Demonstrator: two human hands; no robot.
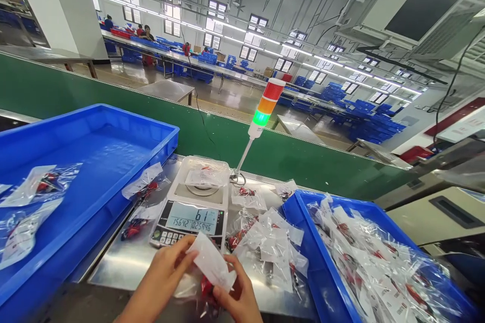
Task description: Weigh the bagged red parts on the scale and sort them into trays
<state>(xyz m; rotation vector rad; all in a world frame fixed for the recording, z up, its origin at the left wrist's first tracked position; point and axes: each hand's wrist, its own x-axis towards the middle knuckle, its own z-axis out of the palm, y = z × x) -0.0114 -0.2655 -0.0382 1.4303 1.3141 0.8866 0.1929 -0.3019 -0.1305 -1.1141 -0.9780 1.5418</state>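
Observation:
My left hand [166,273] and my right hand [237,297] are both closed on one clear plastic bag [211,264] with a white slip and red parts inside, held low in front of the scale. The white digital scale [197,201] stands just beyond my hands, and another clear bag [206,172] lies on its pan. Its display [192,219] is lit with digits. Several more bags with red parts [271,242] lie loose on the steel table right of the scale.
A large blue tray [113,131] at the left holds a few bags. A blue bin [314,272] at the right is piled with several bags. A signal tower [261,111] with its green light on stands behind the scale. A green conveyor belt [303,161] crosses behind it.

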